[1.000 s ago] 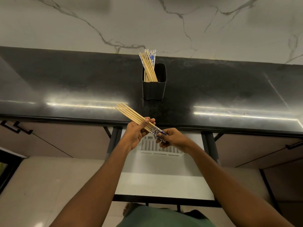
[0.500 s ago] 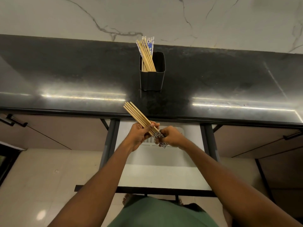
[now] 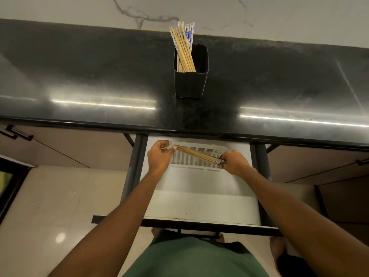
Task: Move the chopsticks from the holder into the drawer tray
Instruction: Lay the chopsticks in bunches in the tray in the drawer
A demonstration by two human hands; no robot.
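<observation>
A bundle of wooden chopsticks (image 3: 196,154) lies almost level just above the white drawer tray (image 3: 199,180), over its slotted back part. My right hand (image 3: 234,162) grips the patterned end of the bundle. My left hand (image 3: 159,156) touches the plain tips with thumb and fingers. On the black counter stands a black square holder (image 3: 190,82) with several more chopsticks (image 3: 183,47) leaning in it, some with blue-and-white tops.
The drawer is pulled out under the counter edge (image 3: 179,130), with a dark front rail (image 3: 189,224) near my body. Cabinet fronts with dark handles (image 3: 18,134) flank it. A marble wall rises behind the counter. Pale floor tiles lie at the left.
The bundle has come down from above the counter edge into the drawer and turned nearly level. My hands have slid apart to its two ends.
</observation>
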